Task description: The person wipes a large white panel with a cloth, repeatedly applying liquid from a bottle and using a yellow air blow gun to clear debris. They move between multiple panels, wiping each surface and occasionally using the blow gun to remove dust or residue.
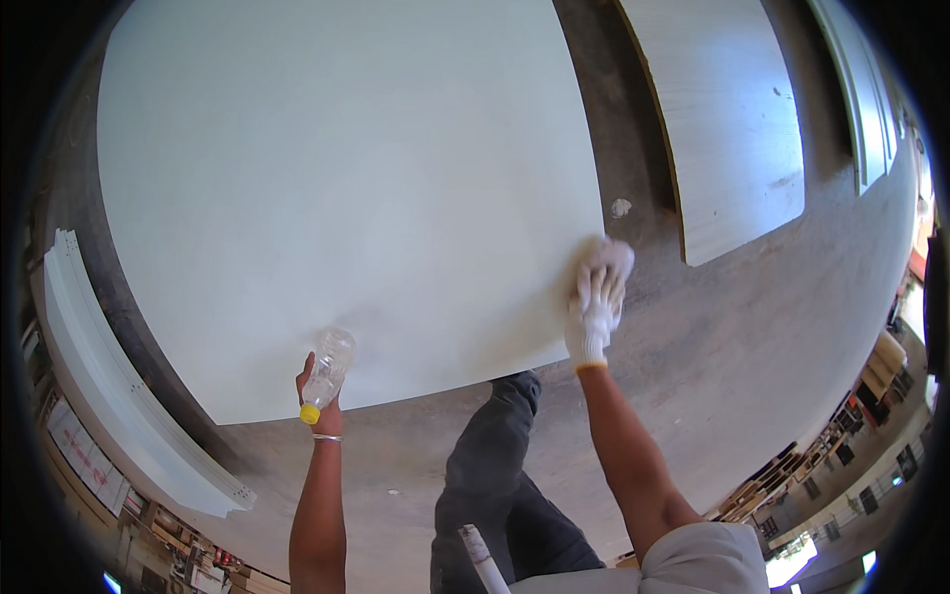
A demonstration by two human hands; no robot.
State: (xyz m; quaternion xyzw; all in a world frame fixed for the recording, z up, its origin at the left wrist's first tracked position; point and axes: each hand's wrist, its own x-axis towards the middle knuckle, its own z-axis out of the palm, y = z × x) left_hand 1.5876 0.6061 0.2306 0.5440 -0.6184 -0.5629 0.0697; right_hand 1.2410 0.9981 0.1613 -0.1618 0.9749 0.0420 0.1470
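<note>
In the head view, the person is holding both hands at the near side of a large white panel [346, 178], which is lying flat ahead of the hands and spreading well beyond them. The bare left hand [327, 416] is closing around a clear plastic bottle [332, 363] over the panel's near edge; the bottle is tilting, with its yellow cap [311, 414] pointing back toward the person and its base pointing away. Whether the bottle is touching the panel cannot be told.

The right hand [598, 302], wearing a white knitted glove, is lying over a pale, blurred pad [614, 257] at the panel's right edge, near the close corner. The fingers are stretching forward over the pad; whether they are gripping it or only pressing cannot be told.

Beyond the right hand, to its right, a smaller pale board [742, 139] is lying apart from the panel, with narrow white boards [856, 89] farther right. Left of the left hand, long white strips [129, 386] are lying along the panel's side. Between the forearms, a dark trouser leg [485, 455] is reaching toward the panel's near edge, above the grey floor [732, 327].
</note>
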